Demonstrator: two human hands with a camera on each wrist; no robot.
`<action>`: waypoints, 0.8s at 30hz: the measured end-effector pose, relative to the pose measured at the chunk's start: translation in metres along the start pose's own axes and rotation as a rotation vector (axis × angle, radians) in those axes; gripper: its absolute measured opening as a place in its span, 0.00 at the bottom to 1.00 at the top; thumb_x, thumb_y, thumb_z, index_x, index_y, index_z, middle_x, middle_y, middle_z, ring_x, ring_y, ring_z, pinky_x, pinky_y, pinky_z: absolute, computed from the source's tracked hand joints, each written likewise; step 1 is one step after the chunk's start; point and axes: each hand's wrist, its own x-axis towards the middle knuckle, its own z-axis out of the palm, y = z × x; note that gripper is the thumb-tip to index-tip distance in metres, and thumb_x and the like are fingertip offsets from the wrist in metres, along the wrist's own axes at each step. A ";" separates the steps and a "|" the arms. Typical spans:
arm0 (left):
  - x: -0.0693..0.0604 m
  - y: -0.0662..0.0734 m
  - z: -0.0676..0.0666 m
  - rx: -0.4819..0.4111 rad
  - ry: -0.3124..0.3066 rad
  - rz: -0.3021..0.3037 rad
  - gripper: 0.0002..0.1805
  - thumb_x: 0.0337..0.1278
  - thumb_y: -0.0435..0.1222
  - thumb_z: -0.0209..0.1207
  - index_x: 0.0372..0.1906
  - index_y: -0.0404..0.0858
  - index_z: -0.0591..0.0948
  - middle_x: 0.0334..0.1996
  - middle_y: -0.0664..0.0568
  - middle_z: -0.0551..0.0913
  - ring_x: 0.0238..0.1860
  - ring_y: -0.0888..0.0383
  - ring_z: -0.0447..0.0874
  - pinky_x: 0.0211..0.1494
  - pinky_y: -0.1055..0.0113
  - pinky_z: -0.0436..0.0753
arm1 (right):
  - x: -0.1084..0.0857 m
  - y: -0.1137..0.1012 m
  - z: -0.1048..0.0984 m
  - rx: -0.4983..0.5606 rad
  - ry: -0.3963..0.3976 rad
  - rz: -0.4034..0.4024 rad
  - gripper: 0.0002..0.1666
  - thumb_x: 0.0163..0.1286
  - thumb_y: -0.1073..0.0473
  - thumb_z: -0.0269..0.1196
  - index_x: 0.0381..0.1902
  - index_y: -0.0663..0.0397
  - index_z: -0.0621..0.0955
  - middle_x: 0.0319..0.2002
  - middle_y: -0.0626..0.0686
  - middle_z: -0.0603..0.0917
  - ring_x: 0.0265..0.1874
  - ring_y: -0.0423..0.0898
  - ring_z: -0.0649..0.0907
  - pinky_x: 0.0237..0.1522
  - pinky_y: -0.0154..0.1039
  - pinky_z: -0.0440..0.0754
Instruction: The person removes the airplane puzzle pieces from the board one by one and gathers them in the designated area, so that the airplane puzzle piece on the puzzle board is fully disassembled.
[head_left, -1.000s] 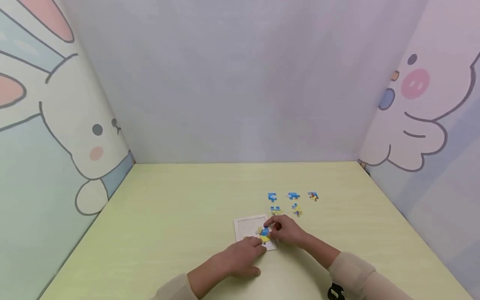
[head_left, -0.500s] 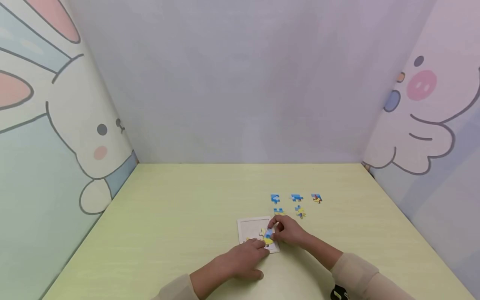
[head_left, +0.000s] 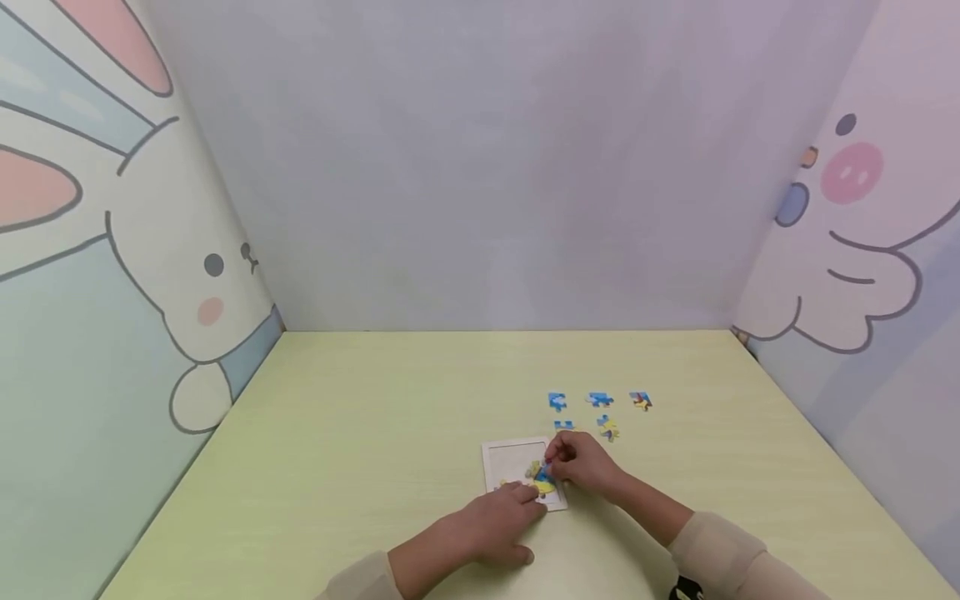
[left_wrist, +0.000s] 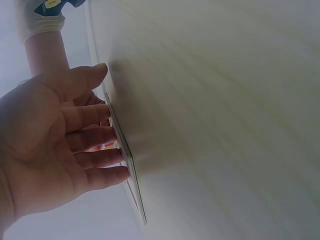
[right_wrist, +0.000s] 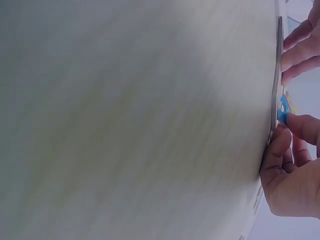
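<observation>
A square white puzzle tray (head_left: 517, 442) lies on the table, with blue and yellow jigsaw pieces at its lower right. My left hand (head_left: 504, 523) rests on its near edge with fingers extended, covering part of the pieces there. In the left wrist view, the fingertips of my left hand (left_wrist: 65, 135) touch the tray's edge. My right hand (head_left: 588, 462) is at the tray's right side. Its thumb and a finger pinch a blue jigsaw piece (right_wrist: 284, 106), which stands tilted over the tray in the right wrist view. The fingers partly hide this piece in the head view.
Beyond the tray lie several loose jigsaw pieces, among them a blue one (head_left: 557, 402), a red-and-yellow one (head_left: 641, 401) and a yellow one (head_left: 608, 428). Cartoon-printed walls enclose the pale table (head_left: 360, 417) at the back and sides.
The whole head view has shifted slightly. My right hand keeps hold of the blue jigsaw piece, whose tilt changes a little at the tray's right side. My left hand stays on the tray.
</observation>
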 end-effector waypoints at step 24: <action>0.001 0.001 0.002 0.055 0.030 0.004 0.33 0.48 0.52 0.65 0.59 0.41 0.73 0.54 0.55 0.71 0.57 0.59 0.67 0.57 0.70 0.67 | 0.004 0.008 -0.004 0.026 -0.050 0.023 0.03 0.61 0.71 0.60 0.34 0.63 0.80 0.26 0.51 0.78 0.21 0.44 0.73 0.21 0.34 0.71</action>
